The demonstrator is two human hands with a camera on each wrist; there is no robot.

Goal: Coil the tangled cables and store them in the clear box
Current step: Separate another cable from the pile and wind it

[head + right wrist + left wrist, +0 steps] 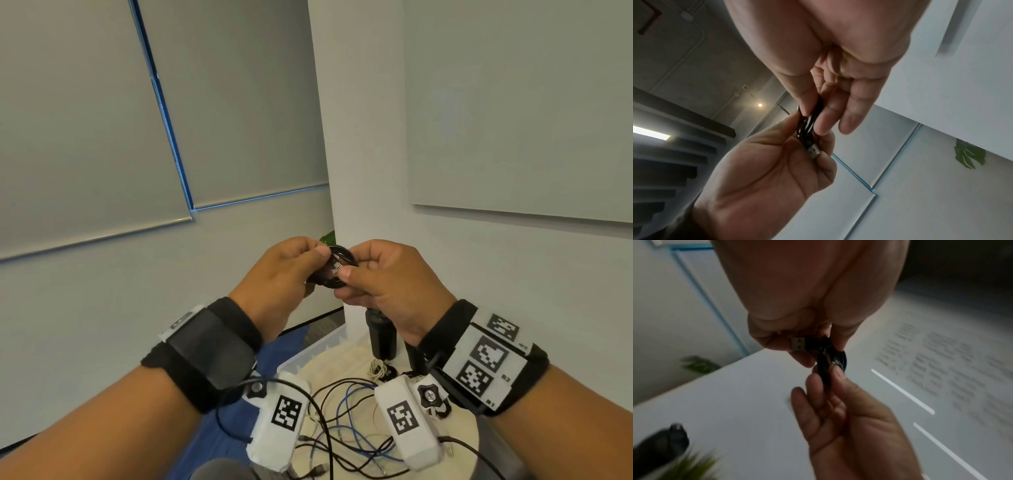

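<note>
A round white table sits low in the head view, below both raised forearms, and a heap of tangled cables, black, blue and pale, lies loose across its top. At the table's far left edge stands the clear box, only its rim and one wall showing behind the left wrist. Two dark cylinders stand upright on the far side of the table, near a small bundle of beige cord. Well above all this, the left hand and the right hand meet in the air, both curled round a small coiled black cable that they share. The left thumb and fingers pinch the coil's left side; the right thumb and fingers pinch its right side from the opposite direction. In the left wrist view a metal USB plug sticks out of the coil beside the left fingertips, and the right wrist view shows the same plug lying against the left palm. A green plant leaf peeks out just behind the hands.
</note>
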